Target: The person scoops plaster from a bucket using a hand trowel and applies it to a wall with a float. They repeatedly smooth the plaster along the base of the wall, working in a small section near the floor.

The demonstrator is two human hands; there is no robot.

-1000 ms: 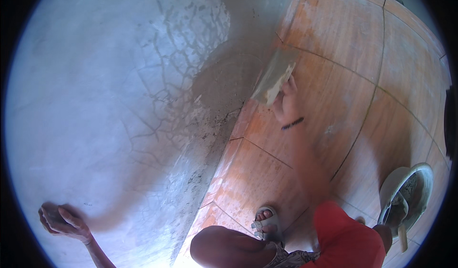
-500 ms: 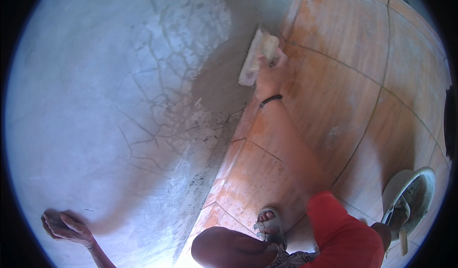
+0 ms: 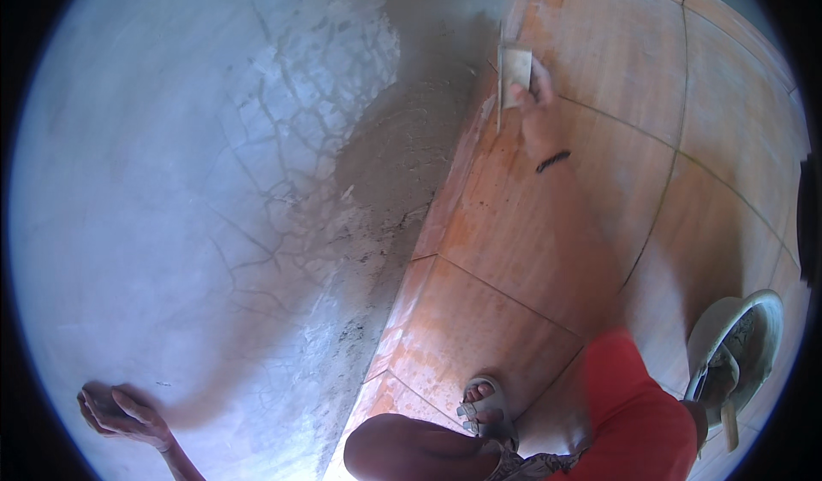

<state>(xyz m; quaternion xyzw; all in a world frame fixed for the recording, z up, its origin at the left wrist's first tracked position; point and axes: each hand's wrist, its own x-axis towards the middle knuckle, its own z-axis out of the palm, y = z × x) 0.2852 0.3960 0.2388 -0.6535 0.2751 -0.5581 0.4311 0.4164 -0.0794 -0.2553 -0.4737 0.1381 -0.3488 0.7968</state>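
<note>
My right hand (image 3: 539, 113) grips the pale block handle of a plastering float (image 3: 516, 74), whose thin plate shows edge-on. The float is held over the tile edge, just right of a darker patch of wet mortar (image 3: 411, 130) on the grey wall (image 3: 171, 181). Whether its plate touches anything is hard to tell. At the lower left, my left hand (image 3: 128, 417) rests against the wall, its fingers bent and spread from the thumb. A dark shadow lies between thumb and fingers, and I see no tool there.
Orange-brown tiles (image 3: 599, 198) meet the wall along a slanting edge. At the right stands a bucket (image 3: 698, 335) of grey mortar, a wooden-handled trowel (image 3: 726, 383) inside. My sandalled foot (image 3: 486, 408) is on the tiles. Cracks (image 3: 291, 147) web the wall.
My right hand has moved right, taking the float off the mortar patch and turning its plate edge-on. The left hand stays in place on the wall.
</note>
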